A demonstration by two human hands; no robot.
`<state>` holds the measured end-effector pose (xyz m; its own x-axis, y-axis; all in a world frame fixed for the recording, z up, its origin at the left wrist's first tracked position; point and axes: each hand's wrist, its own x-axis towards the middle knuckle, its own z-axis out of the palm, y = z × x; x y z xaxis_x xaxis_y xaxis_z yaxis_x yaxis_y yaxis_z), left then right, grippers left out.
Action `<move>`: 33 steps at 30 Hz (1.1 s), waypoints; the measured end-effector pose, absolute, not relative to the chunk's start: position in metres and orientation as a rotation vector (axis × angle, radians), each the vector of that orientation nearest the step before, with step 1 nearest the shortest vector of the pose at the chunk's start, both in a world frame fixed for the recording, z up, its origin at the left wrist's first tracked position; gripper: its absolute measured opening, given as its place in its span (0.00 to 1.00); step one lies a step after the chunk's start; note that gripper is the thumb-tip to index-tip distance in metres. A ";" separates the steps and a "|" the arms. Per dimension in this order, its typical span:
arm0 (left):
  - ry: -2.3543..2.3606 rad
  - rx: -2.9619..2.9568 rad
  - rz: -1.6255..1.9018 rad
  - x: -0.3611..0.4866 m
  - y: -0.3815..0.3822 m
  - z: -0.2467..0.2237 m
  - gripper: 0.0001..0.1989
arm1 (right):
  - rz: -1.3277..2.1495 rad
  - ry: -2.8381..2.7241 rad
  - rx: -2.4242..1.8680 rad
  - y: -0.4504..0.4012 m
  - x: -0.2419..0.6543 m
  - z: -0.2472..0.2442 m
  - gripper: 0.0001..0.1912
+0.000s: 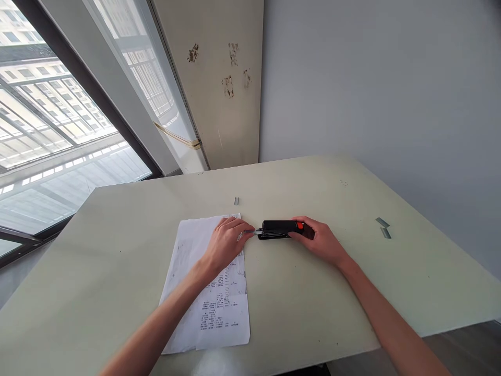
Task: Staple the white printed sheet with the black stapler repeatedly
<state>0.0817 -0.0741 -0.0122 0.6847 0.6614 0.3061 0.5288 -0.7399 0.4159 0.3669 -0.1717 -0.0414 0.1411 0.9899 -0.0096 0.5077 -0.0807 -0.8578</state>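
Observation:
A black stapler [278,227] with a red-orange mark lies on the table, just right of a printed sheet of paper [223,313]. My right hand [319,239] grips its right end between thumb and fingers. Over the paper's upper right part, my left hand [229,241] is pinched at the metal piece [257,232] that sticks out of the stapler's left end. The fingers cover part of that piece, so its full length is hidden.
Small staple strips lie on the pale table [129,271]: one strip pair [236,201] beyond the paper, two pieces [383,223] at the right. A grey wall [376,83] and a window [50,104] stand behind.

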 end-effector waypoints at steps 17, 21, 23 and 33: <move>0.974 2.589 0.544 0.084 -0.074 -0.006 0.06 | 0.835 -1.460 -1.698 -0.173 0.367 -0.040 0.23; 0.950 2.624 0.510 0.086 -0.072 -0.005 0.06 | 0.844 -1.456 -1.694 -0.172 0.367 -0.041 0.23; 0.935 2.647 0.495 0.088 -0.071 -0.005 0.06 | 0.842 -1.455 -1.702 -0.172 0.367 -0.041 0.23; 0.989 2.646 0.486 0.083 -0.070 -0.009 0.13 | 0.825 -1.476 -1.687 -0.173 0.367 -0.042 0.24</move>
